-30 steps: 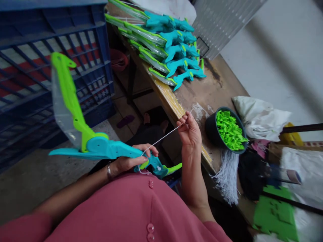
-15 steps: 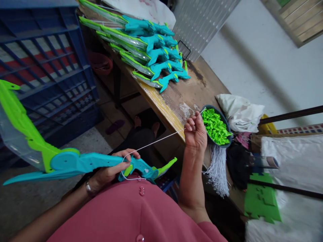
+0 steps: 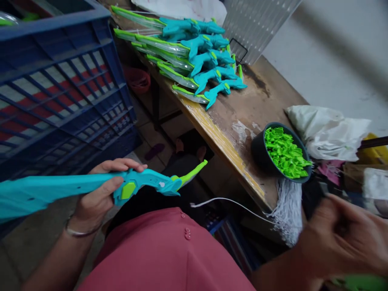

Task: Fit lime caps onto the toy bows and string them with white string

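My left hand [image 3: 104, 186] is closed round the turquoise plastic body of a toy bow [image 3: 60, 192] with a lime-green hexagonal piece and a lime-green limb tip. The bow's other end runs out of view on the left. At the lower right, my right hand [image 3: 348, 234] is closed and blurred, well apart from the bow. A white string [image 3: 236, 199] trails in the air from the right hand's side, its free end near my shirt. The grip on the string itself is smeared by motion.
Several similar bows [image 3: 212, 76] lie in a row on the wooden table [image 3: 233, 109]. A dark bowl [image 3: 257, 149] holds lime-green pieces [image 3: 285, 151]. A bundle of white strings [image 3: 289, 210] hangs off the table edge. A blue crate [image 3: 121, 101] stands left; a white bag [image 3: 330, 129] lies right.
My right hand has moved from beside the bowl to the far lower right, pulling the string away from the bow. My left hand and the bow have shifted left.
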`<state>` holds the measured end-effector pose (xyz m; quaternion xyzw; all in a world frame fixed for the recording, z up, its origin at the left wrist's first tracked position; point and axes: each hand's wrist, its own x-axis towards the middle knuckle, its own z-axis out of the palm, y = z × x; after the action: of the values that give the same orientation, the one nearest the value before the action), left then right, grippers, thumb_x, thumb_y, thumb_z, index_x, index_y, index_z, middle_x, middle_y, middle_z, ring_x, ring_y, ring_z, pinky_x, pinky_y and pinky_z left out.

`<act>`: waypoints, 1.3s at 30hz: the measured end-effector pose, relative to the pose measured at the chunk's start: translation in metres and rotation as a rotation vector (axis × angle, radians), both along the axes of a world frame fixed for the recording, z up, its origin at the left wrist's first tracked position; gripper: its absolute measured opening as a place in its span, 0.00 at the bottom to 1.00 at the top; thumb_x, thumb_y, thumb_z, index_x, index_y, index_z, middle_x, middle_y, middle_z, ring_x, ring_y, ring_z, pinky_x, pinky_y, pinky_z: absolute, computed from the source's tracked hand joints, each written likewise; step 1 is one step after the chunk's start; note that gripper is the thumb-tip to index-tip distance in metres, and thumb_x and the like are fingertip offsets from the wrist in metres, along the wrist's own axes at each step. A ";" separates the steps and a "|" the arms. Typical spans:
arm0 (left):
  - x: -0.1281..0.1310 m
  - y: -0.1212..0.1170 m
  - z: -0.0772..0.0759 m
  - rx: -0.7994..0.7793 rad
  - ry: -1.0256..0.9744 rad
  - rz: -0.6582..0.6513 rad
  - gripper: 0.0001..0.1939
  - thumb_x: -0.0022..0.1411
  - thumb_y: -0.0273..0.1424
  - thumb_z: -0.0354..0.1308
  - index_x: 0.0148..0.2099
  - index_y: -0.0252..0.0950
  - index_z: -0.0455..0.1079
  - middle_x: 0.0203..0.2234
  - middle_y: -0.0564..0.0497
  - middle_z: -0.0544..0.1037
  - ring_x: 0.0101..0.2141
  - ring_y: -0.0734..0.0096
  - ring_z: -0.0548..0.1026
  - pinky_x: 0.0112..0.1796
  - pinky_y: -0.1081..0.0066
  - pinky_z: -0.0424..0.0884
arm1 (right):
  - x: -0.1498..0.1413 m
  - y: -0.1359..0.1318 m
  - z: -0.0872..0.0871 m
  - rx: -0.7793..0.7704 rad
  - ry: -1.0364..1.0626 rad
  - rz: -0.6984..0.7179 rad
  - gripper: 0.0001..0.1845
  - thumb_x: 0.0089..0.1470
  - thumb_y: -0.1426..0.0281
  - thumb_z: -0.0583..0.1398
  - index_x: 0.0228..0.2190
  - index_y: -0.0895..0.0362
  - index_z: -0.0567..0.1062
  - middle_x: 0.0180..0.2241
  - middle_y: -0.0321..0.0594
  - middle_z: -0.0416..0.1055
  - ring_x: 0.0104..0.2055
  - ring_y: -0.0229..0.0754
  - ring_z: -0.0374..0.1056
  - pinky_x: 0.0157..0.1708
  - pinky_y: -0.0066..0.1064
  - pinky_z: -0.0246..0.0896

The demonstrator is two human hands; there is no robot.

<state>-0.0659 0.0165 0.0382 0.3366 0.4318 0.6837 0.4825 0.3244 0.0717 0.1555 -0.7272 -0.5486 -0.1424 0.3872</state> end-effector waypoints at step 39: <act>-0.011 -0.003 -0.019 0.061 0.034 -0.019 0.08 0.62 0.23 0.60 0.42 0.38 0.76 0.40 0.47 0.81 0.44 0.56 0.80 0.50 0.46 0.79 | -0.065 0.073 -0.208 -0.483 -0.073 0.576 0.13 0.64 0.71 0.53 0.33 0.57 0.76 0.33 0.43 0.72 0.37 0.43 0.69 0.40 0.33 0.62</act>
<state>-0.0766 0.0140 0.0190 0.3667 0.4157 0.6862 0.4710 0.2591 0.1443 -0.0523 -0.6080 -0.7617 0.0801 0.2092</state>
